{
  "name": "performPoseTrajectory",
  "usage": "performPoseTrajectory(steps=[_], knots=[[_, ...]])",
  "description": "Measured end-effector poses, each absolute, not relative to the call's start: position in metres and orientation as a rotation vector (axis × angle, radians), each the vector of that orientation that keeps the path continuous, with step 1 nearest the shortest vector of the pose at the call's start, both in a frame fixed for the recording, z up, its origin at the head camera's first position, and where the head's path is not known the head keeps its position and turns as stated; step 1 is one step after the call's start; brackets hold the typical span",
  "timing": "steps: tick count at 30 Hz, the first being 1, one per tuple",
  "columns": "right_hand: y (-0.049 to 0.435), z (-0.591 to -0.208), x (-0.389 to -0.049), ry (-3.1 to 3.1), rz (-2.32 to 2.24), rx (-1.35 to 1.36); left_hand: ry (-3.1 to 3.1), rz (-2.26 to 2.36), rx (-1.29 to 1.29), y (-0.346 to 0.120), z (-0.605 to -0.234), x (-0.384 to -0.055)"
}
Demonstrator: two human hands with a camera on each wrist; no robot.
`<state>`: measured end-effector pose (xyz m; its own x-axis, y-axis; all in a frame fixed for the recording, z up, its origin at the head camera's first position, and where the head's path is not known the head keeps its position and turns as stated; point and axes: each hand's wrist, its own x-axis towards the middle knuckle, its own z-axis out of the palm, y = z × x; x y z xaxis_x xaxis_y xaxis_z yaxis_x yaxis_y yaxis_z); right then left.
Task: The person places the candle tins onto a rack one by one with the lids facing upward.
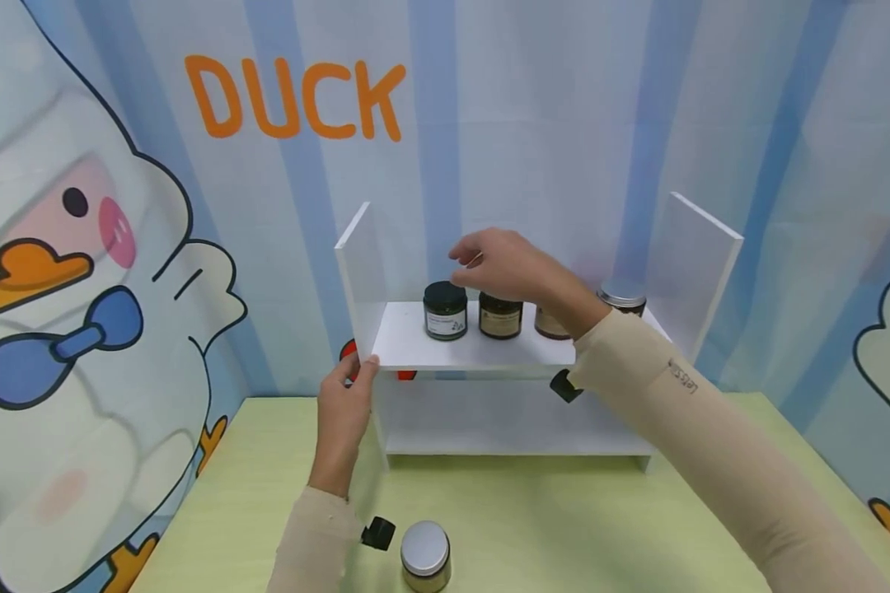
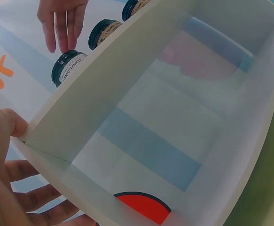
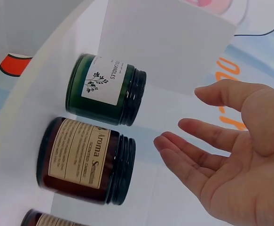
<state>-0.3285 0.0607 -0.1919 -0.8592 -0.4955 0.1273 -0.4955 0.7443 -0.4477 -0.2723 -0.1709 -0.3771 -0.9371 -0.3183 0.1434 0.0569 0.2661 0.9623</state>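
Observation:
A white two-tier shelf [image 1: 452, 356] stands on the table. My left hand [image 1: 344, 416] grips its left side panel, thumb on the front edge and fingers around the outside in the left wrist view. Above the upper board hovers my right hand [image 1: 508, 263], fingers loosely bent and apart from the jars in the right wrist view. Below it, a green candle jar [image 3: 104, 89] with a white label stands at the left of the row. Beside that is a brown candle jar [image 3: 82, 160] with a beige label. A third jar [image 1: 550, 324] is partly hidden by my right arm.
A silver-lidded jar [image 1: 623, 296] stands at the right end of the upper board. Another silver-lidded jar [image 1: 425, 552] sits on the light green table [image 1: 534, 527] near the front. Behind the shelf hangs a striped backdrop [image 1: 534, 123] with a duck print.

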Motion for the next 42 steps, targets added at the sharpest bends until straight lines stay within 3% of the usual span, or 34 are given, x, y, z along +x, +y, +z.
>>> performPoseTrajectory(steps=[21, 42], knots=[[0.094, -0.231, -0.291, -2.692, 1.095, 0.977, -2.247, -1.727, 0.250, -0.171, -0.378, -0.270], [0.092, -0.295, -0.251, -2.640, 1.314, 1.085, -2.249, -1.717, 0.243, -0.171, -0.377, -0.271]])
